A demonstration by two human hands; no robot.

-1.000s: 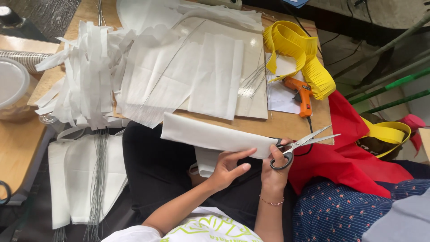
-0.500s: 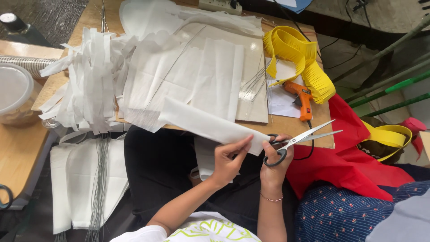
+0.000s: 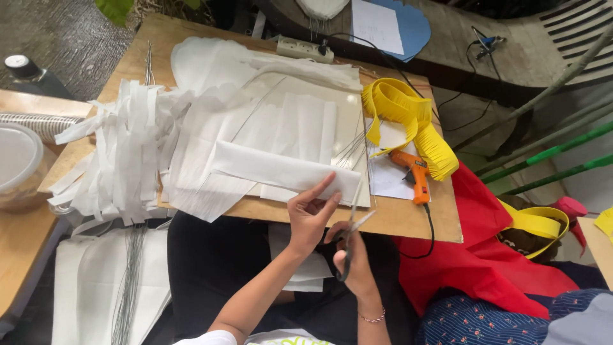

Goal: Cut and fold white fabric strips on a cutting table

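Pinching the folded white paper strip point(image 3: 281, 171) at its right end, my left hand point(image 3: 311, 214) holds it over the wooden table point(image 3: 408, 217). My right hand point(image 3: 353, 259) is closed through the handles of the scissors point(image 3: 350, 236), blades just below that end. An orange glue gun point(image 3: 415, 176) and yellow fringed paper point(image 3: 402, 115) lie to the right.

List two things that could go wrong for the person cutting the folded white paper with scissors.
The left hand pinches the folded white paper strip right beside the scissors in the right hand, so a fingertip may get nicked. The strip is long and unsupported, so it could sag and the cut wander.
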